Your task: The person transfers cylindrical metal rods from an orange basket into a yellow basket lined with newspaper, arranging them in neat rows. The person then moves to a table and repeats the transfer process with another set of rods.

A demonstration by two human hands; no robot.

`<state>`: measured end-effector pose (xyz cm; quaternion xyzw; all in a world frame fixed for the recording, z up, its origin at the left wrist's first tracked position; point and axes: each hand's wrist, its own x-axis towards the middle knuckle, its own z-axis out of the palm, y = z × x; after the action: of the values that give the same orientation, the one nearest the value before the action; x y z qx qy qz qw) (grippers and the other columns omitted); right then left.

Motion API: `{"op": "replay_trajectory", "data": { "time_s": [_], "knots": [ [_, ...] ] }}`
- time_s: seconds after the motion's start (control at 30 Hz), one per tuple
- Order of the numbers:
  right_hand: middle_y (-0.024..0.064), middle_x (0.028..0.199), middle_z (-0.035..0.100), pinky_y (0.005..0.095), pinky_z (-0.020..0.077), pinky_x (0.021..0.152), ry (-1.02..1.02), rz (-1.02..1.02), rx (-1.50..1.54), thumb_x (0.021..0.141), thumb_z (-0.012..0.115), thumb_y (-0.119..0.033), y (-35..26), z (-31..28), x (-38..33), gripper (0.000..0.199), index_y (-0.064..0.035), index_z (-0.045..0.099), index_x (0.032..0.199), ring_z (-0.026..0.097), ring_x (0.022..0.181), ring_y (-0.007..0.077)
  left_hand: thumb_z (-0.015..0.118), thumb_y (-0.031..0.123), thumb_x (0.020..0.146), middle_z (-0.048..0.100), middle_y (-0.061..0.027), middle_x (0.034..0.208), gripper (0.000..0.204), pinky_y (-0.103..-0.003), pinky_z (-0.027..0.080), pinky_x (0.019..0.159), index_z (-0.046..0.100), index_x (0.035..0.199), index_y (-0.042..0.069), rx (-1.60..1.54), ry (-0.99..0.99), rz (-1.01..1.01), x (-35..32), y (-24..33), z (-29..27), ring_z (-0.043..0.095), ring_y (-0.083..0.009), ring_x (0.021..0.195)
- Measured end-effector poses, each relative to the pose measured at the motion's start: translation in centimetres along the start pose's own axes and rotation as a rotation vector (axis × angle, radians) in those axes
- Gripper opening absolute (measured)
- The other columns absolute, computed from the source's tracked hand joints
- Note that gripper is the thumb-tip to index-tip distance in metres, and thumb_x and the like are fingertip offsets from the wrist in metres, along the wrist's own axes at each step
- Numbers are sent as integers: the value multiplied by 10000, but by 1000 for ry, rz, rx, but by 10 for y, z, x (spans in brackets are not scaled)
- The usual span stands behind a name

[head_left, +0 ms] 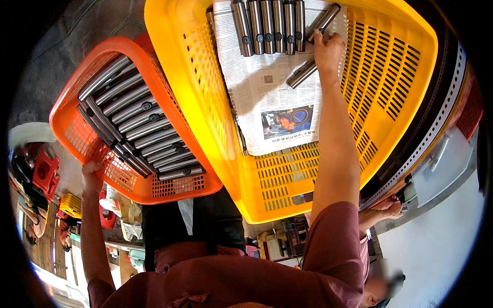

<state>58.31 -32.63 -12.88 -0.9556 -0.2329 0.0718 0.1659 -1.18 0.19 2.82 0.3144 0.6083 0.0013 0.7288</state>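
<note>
Inside the yellow basket, my right hand is closed on a short steel pin with a dark hole near its end. A second steel pin lies tilted by my wrist, partly hidden by it. Left of my fingers, a row of several steel pins rests side by side on a newspaper sheet. My left hand grips the near left side of the orange basket, its fingertips partly hidden. That basket holds many similar pins, stacked in rows.
The two baskets stand close together, the orange one tilted. A perforated metal strip curves along the right side. Another person's hand shows at lower right. Red stools and a small yellow crate stand at far left.
</note>
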Motion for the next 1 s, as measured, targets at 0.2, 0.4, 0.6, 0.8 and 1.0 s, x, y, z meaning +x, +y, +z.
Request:
{"op": "replay_trajectory", "data": {
  "time_s": [0.2, 0.4, 0.6, 0.8, 1.0],
  "knots": [
    [274, 908, 575, 493, 485, 754, -8, -216, -58, 775, 628, -107, 9, 5, -8, 221, 36, 577, 935, 567, 840, 443, 498, 73, 593, 469, -132, 1372, 809, -441, 388, 1057, 390, 1393, 14, -22, -39, 14, 0, 1, 11, 444, -302, 1274],
    [256, 911, 576, 488, 488, 748, -53, -249, -57, 788, 616, -110, 14, 6, -11, 250, 13, 572, 1002, 573, 833, 435, 504, 92, 593, 449, -126, 1391, 825, -477, 375, 1061, 374, 1405, 22, -3, -101, -10, 1, 2, 8, 410, -318, 1302],
    [236, 940, 589, 469, 495, 767, -116, -259, -20, 801, 614, -120, 13, 3, -6, 306, 0, 584, 1081, 587, 858, 420, 465, 65, 612, 444, -131, 1398, 801, -478, 381, 1060, 373, 1406, 21, 4, -83, 16, 0, 3, 14, 415, -316, 1300],
    [227, 977, 587, 461, 496, 780, -130, -223, 4, 833, 610, -142, 7, 3, -20, 339, -7, 579, 1143, 590, 869, 415, 448, 52, 616, 442, -135, 1401, 794, -478, 395, 1051, 371, 1406, 16, -22, -90, 8, 1, 0, 6, 432, -309, 1288],
    [256, 998, 565, 456, 474, 821, -21, -209, 123, 861, 600, -141, 1, 4, -15, 343, 29, 557, 1156, 559, 931, 414, 466, 49, 607, 480, -134, 1361, 783, -459, 401, 1051, 389, 1385, 0, -24, -47, 4, 3, 3, 8, 461, -312, 1262]
  ]
}}
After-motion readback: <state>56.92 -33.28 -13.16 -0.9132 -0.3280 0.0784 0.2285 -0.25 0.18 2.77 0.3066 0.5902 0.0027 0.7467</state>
